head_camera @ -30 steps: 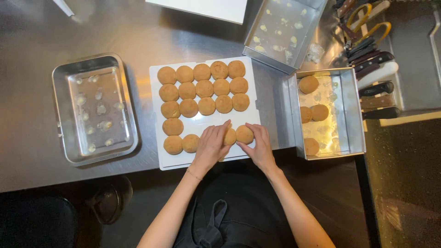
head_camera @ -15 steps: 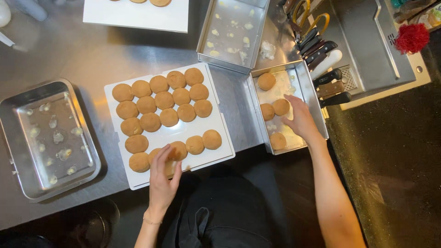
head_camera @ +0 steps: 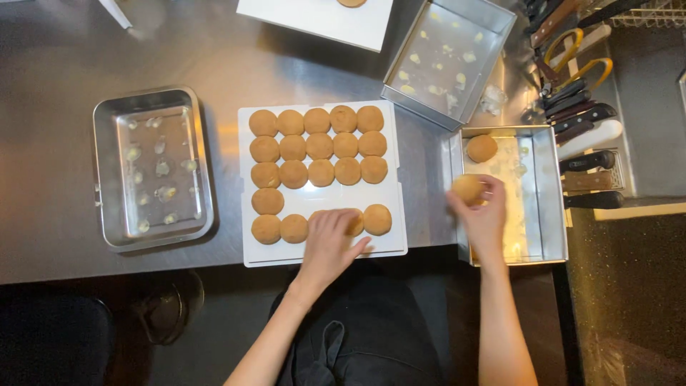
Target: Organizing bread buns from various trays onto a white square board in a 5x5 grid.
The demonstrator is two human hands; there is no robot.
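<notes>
- my left hand (head_camera: 330,239) lies flat on the white board (head_camera: 389,193), fingers spread out a bit, resting on one brown dough ball (head_camera: 353,223) in the bottom row. it is not pinching, just touching.
- my right hand (head_camera: 484,214) pinches another round dough ball (head_camera: 468,188) with the fingertips. it is over the left edge of the metal pan (head_camera: 550,193), up off the pan floor.
- the white board sits on the shiny metal table (head_camera: 64,64), right in front of me.
- i see three full rows of five balls (head_camera: 319,146) at the top of the board, all close side by side.
- under them, one ball (head_camera: 268,201) sits alone at the left of the fourth row. the rest of that row is bare.
- the bottom row has balls from the left up to the one at (head_camera: 377,219). my left hand hides part of that row, so i cannot count them all.
- i think most of the board is filled, and the gap in the fourth row is what is left.
- in the pan by my right hand i can see just one more ball (head_camera: 481,148), up at the top. my hand may hide the lower part.
- a second pan (head_camera: 153,168) on my left holds only little pale spots, no balls.
- a third pan (head_camera: 446,57) sits tipped at the top, also with only spots.
- another white board (head_camera: 314,21) is at the far edge with one ball (head_camera: 351,2) peeking in.
- knives and scissors (head_camera: 575,78) lie at the far right.
</notes>
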